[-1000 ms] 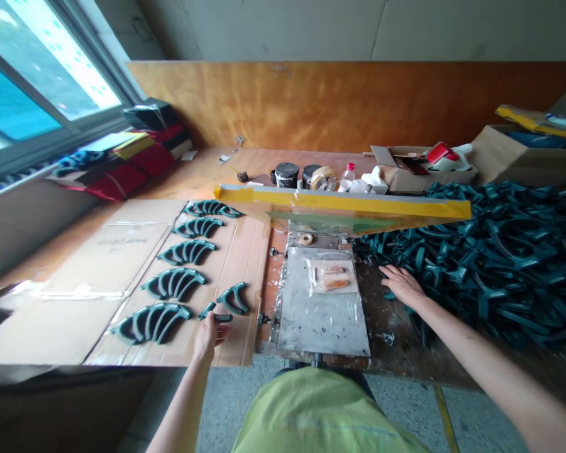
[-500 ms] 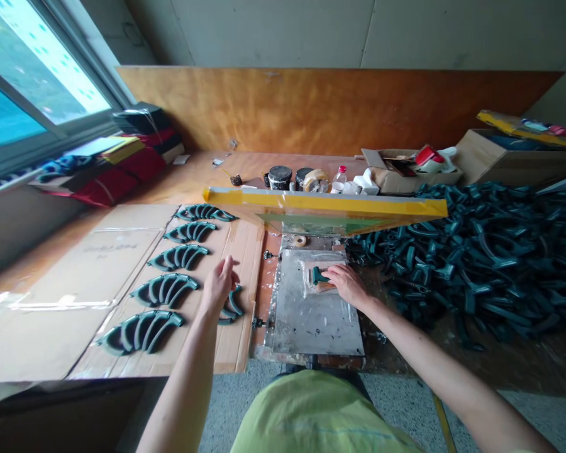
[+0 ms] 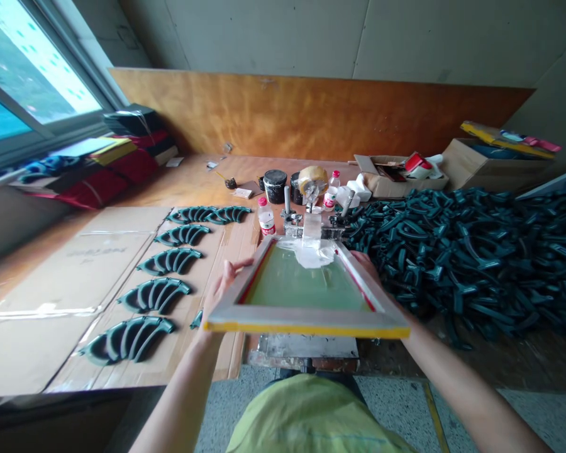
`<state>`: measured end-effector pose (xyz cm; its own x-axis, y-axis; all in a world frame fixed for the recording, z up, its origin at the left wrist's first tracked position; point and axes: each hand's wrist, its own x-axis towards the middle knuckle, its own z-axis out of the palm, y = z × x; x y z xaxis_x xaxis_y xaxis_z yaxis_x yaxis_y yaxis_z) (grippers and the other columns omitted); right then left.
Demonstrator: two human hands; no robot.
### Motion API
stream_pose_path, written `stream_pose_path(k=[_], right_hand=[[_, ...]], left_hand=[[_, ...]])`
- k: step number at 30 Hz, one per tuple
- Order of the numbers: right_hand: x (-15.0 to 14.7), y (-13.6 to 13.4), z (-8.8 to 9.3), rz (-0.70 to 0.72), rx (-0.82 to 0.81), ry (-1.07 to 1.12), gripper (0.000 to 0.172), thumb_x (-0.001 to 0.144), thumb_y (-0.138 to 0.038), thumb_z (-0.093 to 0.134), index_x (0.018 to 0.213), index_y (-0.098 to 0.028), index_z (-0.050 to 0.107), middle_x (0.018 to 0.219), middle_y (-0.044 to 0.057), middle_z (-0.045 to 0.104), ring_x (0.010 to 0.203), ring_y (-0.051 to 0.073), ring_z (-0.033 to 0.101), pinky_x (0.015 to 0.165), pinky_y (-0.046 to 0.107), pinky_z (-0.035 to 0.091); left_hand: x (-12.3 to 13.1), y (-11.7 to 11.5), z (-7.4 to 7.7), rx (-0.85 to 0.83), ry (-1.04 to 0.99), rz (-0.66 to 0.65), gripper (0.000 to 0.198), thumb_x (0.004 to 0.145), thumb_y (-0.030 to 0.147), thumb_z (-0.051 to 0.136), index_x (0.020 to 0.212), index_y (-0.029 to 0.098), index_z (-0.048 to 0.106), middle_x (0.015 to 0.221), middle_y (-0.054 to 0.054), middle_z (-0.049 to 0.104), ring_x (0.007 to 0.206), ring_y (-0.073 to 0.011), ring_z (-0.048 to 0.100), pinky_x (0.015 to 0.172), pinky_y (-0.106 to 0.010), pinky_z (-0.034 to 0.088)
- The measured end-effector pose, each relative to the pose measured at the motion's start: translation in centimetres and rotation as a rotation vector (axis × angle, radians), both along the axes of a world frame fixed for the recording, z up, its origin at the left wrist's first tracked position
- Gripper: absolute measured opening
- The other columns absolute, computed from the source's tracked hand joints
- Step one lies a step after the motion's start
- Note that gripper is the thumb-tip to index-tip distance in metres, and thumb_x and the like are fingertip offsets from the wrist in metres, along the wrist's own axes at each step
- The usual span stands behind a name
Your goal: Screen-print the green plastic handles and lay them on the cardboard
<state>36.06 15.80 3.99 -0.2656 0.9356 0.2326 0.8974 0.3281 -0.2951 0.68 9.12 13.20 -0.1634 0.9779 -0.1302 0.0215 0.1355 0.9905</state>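
The left hand (image 3: 222,281) grips the left rail of the screen frame (image 3: 306,319). The right hand (image 3: 365,263) lies against the right rail, mostly hidden, so its grip cannot be told, and the frame hangs tilted just above the metal plate (image 3: 311,346) at the tabletop's (image 3: 198,179) near edge. Five rows of teal pieces (image 3: 155,294) lie on the cardboard (image 3: 75,264) while a large pile (image 3: 476,251) sits on the right, so most seems left. Half a second ago the frame stood raised, the right hand pressed a piece onto the plate, and the left hovered over the cardboard.
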Motion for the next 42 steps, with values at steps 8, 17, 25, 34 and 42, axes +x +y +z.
stream_pose_path(k=[8,17,25,34,42], right_hand=[[-6.7,6.0,5.0,0.088,0.126,-0.057,0.055,0.080,-0.020,0.070,0.132,-0.016,0.052,0.130,0.014,0.055,0.121,0.029,0.049,0.101,0.042,0.044],[-7.6,2.5,2.1,0.275,-0.086,-0.206,0.014,0.080,-0.006,0.057,0.085,-0.016,0.065,0.088,0.009,0.067,0.089,0.022,0.058,0.074,0.030,0.044],[-4.6,1.2,3.6,0.540,-0.114,-0.113,0.017,0.075,-0.004,0.059,0.074,-0.020,0.065,0.076,0.002,0.064,0.077,0.017,0.057,0.068,0.026,0.041],[-4.9,-1.2,0.2,0.494,0.145,-0.040,0.029,0.081,-0.001,0.051,0.097,-0.017,0.070,0.093,0.009,0.069,0.094,0.022,0.059,0.084,0.034,0.048],[-6.7,6.4,5.4,0.176,-0.030,0.052,0.060,0.080,-0.023,0.072,0.136,-0.032,0.053,0.115,0.003,0.068,0.100,0.020,0.062,0.086,0.031,0.050]], left_hand=[[-0.5,-3.4,-11.2,-0.233,0.105,-0.052,0.086,0.073,0.062,0.065,0.143,0.018,0.047,0.080,-0.003,0.070,0.073,-0.0200,0.065,0.066,-0.029,0.052],[-0.6,-3.2,-13.3,-0.237,0.118,-0.105,0.073,0.082,0.059,0.057,0.142,0.019,0.047,0.087,-0.003,0.070,0.082,-0.0208,0.066,0.070,-0.027,0.050],[-0.3,-3.2,-12.9,-0.219,0.121,-0.084,0.073,0.080,0.060,0.058,0.137,0.016,0.053,0.085,-0.004,0.070,0.083,-0.0217,0.066,0.070,-0.027,0.050],[-0.5,-3.2,-11.6,-0.241,0.060,-0.077,0.077,0.077,0.060,0.063,0.138,0.016,0.050,0.085,-0.005,0.072,0.076,-0.0207,0.067,0.064,-0.027,0.050],[-0.4,-2.9,-6.2,-0.265,0.004,-0.076,0.080,0.071,0.058,0.070,0.139,0.019,0.051,0.080,-0.004,0.073,0.071,-0.0213,0.068,0.061,-0.028,0.052]])
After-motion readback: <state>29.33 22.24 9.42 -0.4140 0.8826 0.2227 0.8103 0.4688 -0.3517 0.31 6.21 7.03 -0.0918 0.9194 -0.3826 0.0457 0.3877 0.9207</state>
